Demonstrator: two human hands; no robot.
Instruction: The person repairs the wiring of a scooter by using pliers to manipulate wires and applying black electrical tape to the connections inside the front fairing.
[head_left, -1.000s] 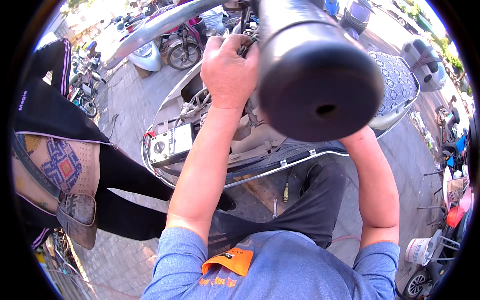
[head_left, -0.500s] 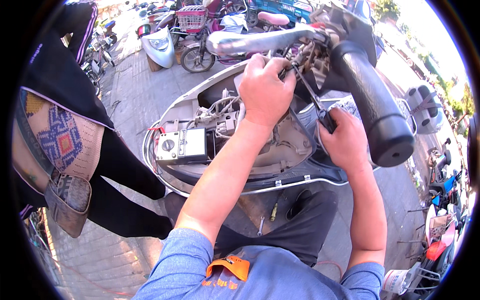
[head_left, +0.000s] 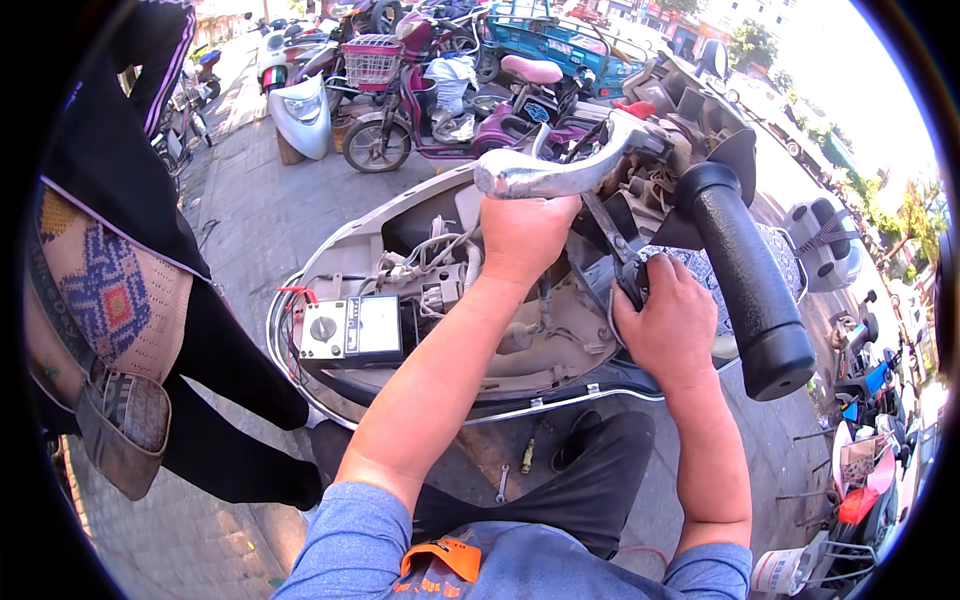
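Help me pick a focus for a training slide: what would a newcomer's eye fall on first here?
Probably the thick black textured handlebar grip right of centre, with the curved silver metal lever to its left, partly hiding the person's left hand. Between them, the right hand holds a dark-handled metal hand tool. Further left, a white-faced box meter sits at the left end of the opened grey scooter body.

You have sunlit grey paving on the frame's left, green trees and a pale building toward the upper right, beside glaring white sky.
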